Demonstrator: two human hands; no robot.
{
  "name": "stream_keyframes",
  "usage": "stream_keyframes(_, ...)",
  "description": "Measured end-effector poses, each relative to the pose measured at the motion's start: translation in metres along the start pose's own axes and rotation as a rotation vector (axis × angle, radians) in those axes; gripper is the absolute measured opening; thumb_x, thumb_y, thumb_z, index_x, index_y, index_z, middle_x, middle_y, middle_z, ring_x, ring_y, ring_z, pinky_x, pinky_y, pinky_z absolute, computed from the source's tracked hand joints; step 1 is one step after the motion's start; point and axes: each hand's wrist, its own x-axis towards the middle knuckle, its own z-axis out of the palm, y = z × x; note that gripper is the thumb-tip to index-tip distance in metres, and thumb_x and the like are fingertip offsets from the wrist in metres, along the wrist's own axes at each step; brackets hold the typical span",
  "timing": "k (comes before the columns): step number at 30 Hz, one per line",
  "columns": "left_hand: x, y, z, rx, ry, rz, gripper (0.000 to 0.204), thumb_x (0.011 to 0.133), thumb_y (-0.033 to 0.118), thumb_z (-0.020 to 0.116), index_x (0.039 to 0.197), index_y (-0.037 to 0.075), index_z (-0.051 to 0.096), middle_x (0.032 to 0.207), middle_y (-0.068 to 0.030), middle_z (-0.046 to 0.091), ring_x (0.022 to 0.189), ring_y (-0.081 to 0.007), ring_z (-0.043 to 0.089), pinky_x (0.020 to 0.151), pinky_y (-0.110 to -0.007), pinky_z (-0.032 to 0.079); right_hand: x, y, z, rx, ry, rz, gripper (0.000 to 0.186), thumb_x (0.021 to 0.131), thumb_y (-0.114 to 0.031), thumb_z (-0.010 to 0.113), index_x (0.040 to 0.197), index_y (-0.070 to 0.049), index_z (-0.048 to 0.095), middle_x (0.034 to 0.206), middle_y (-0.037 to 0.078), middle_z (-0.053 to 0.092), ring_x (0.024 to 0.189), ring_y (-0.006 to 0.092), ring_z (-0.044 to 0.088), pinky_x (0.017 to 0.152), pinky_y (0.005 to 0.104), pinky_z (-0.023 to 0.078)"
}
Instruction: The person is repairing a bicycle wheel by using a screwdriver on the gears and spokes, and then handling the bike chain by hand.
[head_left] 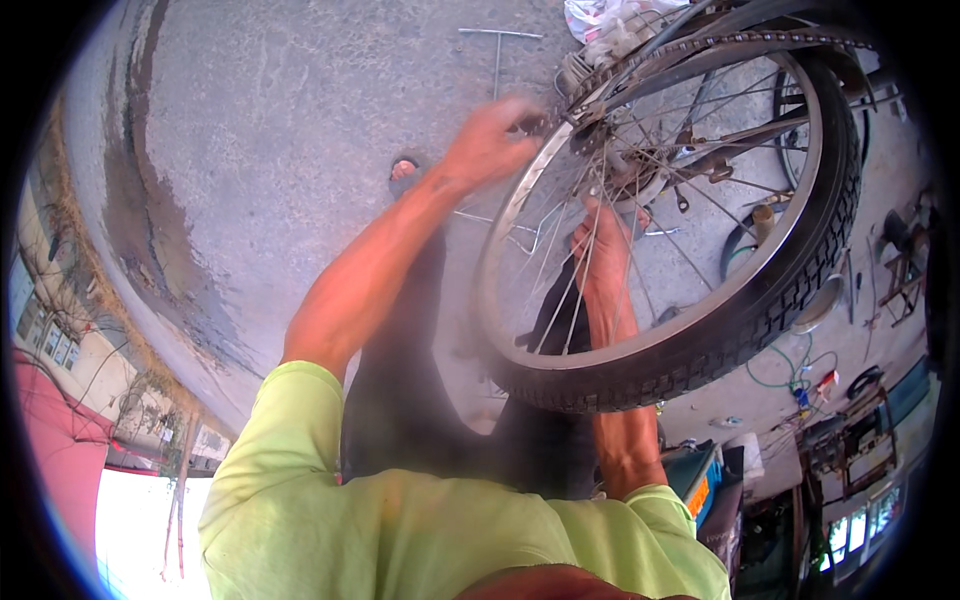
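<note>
A bicycle wheel with a black knobby tire (700,365) and a silver rim (640,345) stands tilted before me, its spokes fanning out from the hub (630,175). A chain (720,42) runs along the bike at the top right. My left hand (495,140) is at the rim's left side, beside dark bike parts; its fingertips are blurred by motion. Behind the spokes, close to the hub, my right hand (603,240) has its fingers curled with the thumb up. Whatever lies in that grip is hidden by spokes and fingers.
On the concrete floor lies a T-shaped metal wrench (498,62), with a bent metal rod (540,232) nearer my legs. A white plastic bag (600,20) sits beyond the wheel. At right are a green hose (785,382), a bowl (820,305) and a metal rack (850,450).
</note>
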Motion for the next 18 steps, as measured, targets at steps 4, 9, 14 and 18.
stream_keyframes(4,-0.026,0.002,0.000,0.126,-0.057,0.252,0.024,0.084,0.013,0.070,0.107,0.004,0.068,0.104,-0.0138,0.068,0.098,-0.0304,0.063,0.088,-0.039,0.050,-0.008,-0.006,0.004,0.059,-0.011,0.023,0.019,0.090,-0.021,0.071,0.087,-0.010,0.057,0.065,-0.008,0.033,0.051,0.0040,0.031,0.044,0.0223,0.024)
stream_keyframes(9,-0.030,0.008,0.013,0.221,-0.001,0.281,0.023,0.085,0.012,0.069,0.107,0.004,0.069,0.105,-0.0135,0.067,0.101,-0.0340,0.061,0.086,-0.043,0.050,-0.016,-0.020,0.012,0.067,0.001,0.069,0.015,0.092,-0.020,0.068,0.091,-0.008,0.058,0.065,-0.008,0.034,0.050,0.0041,0.030,0.044,0.0221,0.023)
stream_keyframes(14,-0.032,0.010,0.008,0.257,0.006,0.290,0.023,0.090,0.013,0.064,0.111,0.006,0.068,0.109,-0.0133,0.067,0.102,-0.0338,0.061,0.087,-0.044,0.049,-0.020,-0.030,0.020,0.010,0.079,0.119,0.016,0.092,-0.021,0.067,0.092,-0.007,0.059,0.065,-0.009,0.033,0.050,0.0038,0.029,0.044,0.0215,0.022)
stream_keyframes(18,-0.017,-0.014,0.030,0.212,-0.004,0.234,0.027,0.093,0.023,0.064,0.116,0.009,0.070,0.110,-0.0119,0.067,0.105,-0.0338,0.059,0.089,-0.045,0.047,-0.018,-0.033,0.006,0.121,-0.004,0.170,0.016,0.089,-0.020,0.069,0.089,-0.009,0.057,0.066,-0.008,0.036,0.047,0.0037,0.032,0.040,0.0218,0.022)
